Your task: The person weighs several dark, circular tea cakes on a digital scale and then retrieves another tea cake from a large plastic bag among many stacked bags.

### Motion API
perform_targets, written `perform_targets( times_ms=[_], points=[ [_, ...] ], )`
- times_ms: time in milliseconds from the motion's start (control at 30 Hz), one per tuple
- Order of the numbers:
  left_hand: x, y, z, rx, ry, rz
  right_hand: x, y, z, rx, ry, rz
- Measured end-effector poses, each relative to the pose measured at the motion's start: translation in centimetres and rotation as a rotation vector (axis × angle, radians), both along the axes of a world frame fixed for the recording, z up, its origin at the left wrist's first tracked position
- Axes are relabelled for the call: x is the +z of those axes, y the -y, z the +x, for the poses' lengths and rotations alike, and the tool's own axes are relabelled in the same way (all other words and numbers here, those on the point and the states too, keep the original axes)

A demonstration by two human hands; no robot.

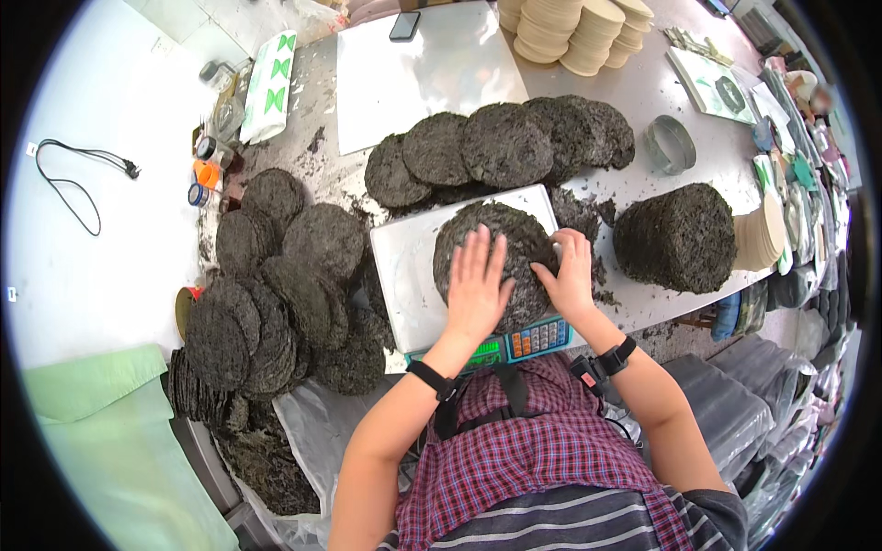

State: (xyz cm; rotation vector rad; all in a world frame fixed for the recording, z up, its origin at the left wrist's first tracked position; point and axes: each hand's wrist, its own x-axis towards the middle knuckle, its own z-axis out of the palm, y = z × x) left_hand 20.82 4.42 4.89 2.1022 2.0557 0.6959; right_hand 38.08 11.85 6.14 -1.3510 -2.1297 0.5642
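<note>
A round cake of dried dark seaweed (475,217) lies on the white tray (406,296) of a digital scale, whose keypad (541,339) and lit green display face me. My left hand (477,282) rests flat on the cake with its fingers spread. At the cake's right edge, my right hand (570,272) touches the rim with thumb and fingertips, the fingers bent and apart. Behind the scale, a row of overlapping seaweed cakes (508,144) spans the table. Many more seaweed cakes (324,241) are heaped to the left. A thick stack of seaweed cakes (672,237) lies on its side at right.
A metal ring (670,144) stands behind the right stack, beside pale round discs (761,234). Stacks of pale discs (548,31) and a phone (404,26) are at the far side. Jars (207,148) and a green-and-white package (272,86) line the left. Loose seaweed bits (575,210) litter the table.
</note>
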Motion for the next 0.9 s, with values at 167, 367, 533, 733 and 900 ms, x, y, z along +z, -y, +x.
perform_targets(
  times_ms=[167,367,533,733,900],
  points=[
    [0.1,-0.6,0.6,-0.117,-0.089,-0.091,0.3,-4.5,-1.1,-0.020,0.001,-0.397],
    [-0.1,-1.2,1.1,-0.085,-0.084,-0.124,-3.2,-3.7,-1.8,0.019,0.044,0.160],
    [0.0,-1.2,1.0,-0.074,-0.073,-0.111,-4.2,-7.2,4.0,-0.592,-0.245,-0.186],
    [2.1,1.9,-3.6,0.080,0.115,0.033,-3.7,-7.1,11.0,-0.375,-0.010,-0.233],
    [3.4,4.7,-10.4,0.346,0.256,0.101,-4.3,-0.3,11.8,-0.265,-0.310,-0.489]
  ],
)
